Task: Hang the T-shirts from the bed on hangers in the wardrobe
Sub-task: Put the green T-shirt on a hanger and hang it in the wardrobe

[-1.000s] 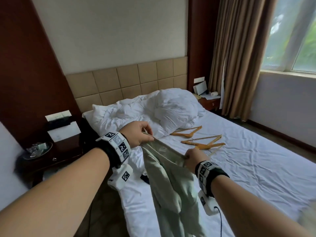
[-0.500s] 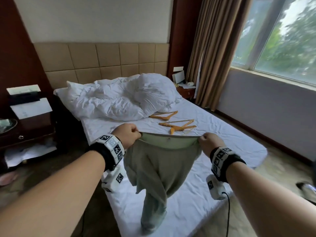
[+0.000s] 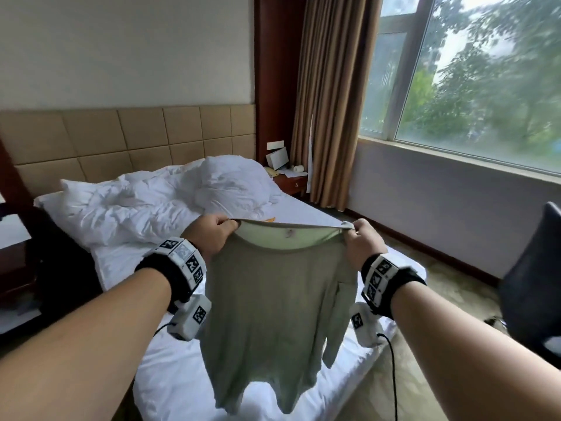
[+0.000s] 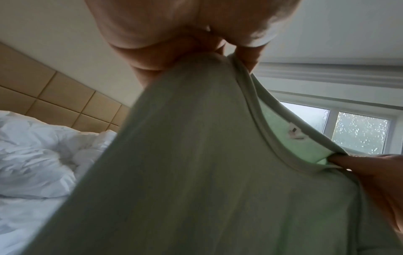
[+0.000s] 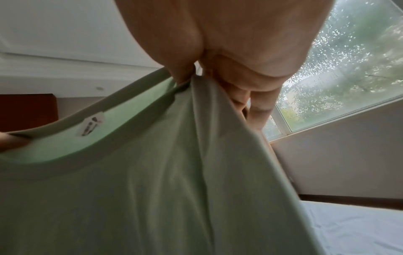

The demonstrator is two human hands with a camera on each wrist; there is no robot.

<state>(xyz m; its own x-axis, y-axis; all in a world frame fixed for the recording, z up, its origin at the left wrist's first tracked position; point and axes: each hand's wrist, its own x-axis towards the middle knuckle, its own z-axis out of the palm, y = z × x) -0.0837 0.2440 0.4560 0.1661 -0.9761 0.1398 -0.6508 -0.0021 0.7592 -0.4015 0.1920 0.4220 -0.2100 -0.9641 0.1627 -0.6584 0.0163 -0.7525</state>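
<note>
Pale green jersey: T-shirt (image 3: 273, 299) hangs in the air above the bed (image 3: 318, 217), body and sleeves limp below the neckline. Left hand (image 3: 209, 235) pinches the left shoulder seam at the collar; right hand (image 3: 361, 241) pinches the right one, each grip closed tight on cloth. Collar stretched flat between them. Judged light, soft, no stiffness; likely to sag and twist. Best held at the shoulders beside the neck opening.
</note>
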